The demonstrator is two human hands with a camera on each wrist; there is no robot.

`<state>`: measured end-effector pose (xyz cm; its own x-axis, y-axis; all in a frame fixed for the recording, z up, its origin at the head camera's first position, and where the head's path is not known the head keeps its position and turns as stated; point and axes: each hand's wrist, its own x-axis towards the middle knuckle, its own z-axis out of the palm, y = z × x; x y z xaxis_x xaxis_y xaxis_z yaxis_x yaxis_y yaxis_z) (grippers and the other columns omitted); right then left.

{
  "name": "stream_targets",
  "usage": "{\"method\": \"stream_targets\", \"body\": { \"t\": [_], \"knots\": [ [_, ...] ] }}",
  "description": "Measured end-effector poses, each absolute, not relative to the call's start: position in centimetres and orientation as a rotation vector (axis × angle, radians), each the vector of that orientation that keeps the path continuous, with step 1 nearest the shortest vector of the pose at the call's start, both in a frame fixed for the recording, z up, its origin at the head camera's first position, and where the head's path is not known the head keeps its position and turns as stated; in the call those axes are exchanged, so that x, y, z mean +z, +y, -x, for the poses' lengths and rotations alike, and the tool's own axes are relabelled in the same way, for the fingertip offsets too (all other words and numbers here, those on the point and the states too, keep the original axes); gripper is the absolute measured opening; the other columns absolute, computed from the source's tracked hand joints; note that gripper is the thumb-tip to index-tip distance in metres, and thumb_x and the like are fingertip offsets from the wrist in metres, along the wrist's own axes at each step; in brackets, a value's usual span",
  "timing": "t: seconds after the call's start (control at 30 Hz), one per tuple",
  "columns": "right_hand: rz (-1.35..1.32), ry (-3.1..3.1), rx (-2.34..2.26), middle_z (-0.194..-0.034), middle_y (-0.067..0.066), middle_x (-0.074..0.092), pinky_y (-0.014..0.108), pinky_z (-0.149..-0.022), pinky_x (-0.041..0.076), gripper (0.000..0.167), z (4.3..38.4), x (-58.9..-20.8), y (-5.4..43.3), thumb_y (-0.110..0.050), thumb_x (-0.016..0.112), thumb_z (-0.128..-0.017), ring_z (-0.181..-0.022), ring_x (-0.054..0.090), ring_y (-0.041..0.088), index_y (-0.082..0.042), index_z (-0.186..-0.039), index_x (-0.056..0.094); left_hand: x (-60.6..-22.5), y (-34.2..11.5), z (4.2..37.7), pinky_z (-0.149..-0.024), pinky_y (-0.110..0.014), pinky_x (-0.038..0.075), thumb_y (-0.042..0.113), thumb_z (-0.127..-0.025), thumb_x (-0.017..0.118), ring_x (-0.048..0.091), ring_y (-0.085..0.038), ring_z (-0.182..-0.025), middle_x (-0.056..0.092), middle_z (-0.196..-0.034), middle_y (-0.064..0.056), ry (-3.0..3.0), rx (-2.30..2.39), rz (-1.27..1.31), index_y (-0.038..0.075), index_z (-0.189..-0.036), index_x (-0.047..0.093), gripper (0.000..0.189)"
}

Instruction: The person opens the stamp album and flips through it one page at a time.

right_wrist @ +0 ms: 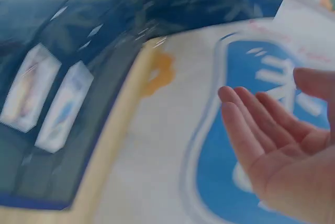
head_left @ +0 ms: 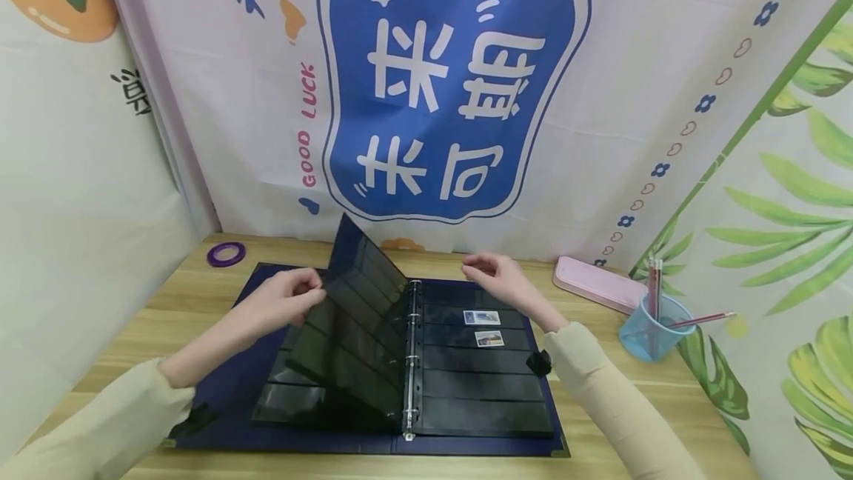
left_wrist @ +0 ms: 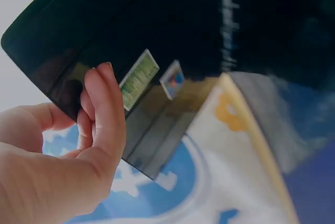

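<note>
A dark blue ring binder [head_left: 220,413] lies spread on the table, holding black stamp pages with clear strip pockets. My left hand [head_left: 293,295] pinches the outer edge of a raised black page [head_left: 363,272], which stands tilted over the left side. In the left wrist view, a green stamp [left_wrist: 140,79] and a smaller stamp [left_wrist: 172,80] show on that page. Two stamps, an upper one [head_left: 481,317] and a lower one [head_left: 489,339], sit in the right-hand page [head_left: 480,384]. Above that page's top edge hovers my right hand [head_left: 500,284], fingers loosely bent, holding nothing.
Metal rings [head_left: 410,361] run down the binder's middle. A purple tape roll [head_left: 226,254] lies at the back left. At the right are a pink case [head_left: 596,284] and a blue cup [head_left: 649,335] with pencils. A printed cloth [head_left: 253,132] hangs behind the table.
</note>
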<state>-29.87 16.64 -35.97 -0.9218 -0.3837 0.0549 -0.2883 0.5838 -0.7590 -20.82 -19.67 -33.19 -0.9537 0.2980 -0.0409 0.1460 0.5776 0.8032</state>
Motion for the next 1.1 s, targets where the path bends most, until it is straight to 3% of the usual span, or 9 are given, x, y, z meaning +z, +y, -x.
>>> {"method": "stream_targets", "body": {
  "t": [0.2,0.4,0.7,1.1],
  "knots": [
    [0.656,2.741,-1.136,-0.141,0.023,0.056,0.05,-0.106,0.048,0.046,30.8,-39.7,19.7,-0.025,0.055,-0.103,-0.128,0.057,0.039,0.002,-0.141,0.051,-36.4,-23.4,19.9,-0.067,-0.029,0.054,0.019,-0.104,0.051,0.052,-0.011,-0.066,0.044,-0.068,0.003,2.533,1.368,-0.252,0.0,-0.1,0.054,0.02],
    [0.766,2.803,-0.994,-0.146,0.028,0.05,0.056,-0.107,0.043,0.054,31.3,-42.4,22.0,-0.025,0.056,-0.102,-0.132,0.051,0.045,0.006,-0.145,0.044,-39.1,-25.7,19.4,-0.07,-0.028,0.058,0.022,-0.104,0.052,0.057,-0.009,-0.07,0.056,-0.073,0.002,2.481,1.38,-0.178,-0.004,-0.105,0.057,0.027],
    [0.729,2.789,-0.732,-0.16,0.023,0.032,0.061,-0.116,0.031,0.07,31.9,-45.4,24.2,-0.035,0.06,-0.099,-0.146,0.033,0.043,0.001,-0.153,0.033,-42.8,-27.4,19.8,-0.06,-0.026,0.058,0.016,-0.1,0.056,0.059,-0.008,-0.062,0.06,-0.069,0.002,2.469,1.335,-0.123,-0.008,-0.097,0.062,0.025],
    [0.643,2.77,-0.617,-0.166,0.024,0.01,0.063,-0.118,0.023,0.11,32.5,-47.7,25.6,-0.054,0.073,-0.084,-0.152,0.014,0.044,0.002,-0.158,0.015,-45.0,-26.7,19.6,-0.048,-0.027,0.045,0.024,-0.091,0.07,0.055,-0.012,-0.048,0.059,-0.06,0.0,2.767,0.954,-0.107,0.008,-0.078,0.062,0.023]
  ]
}}
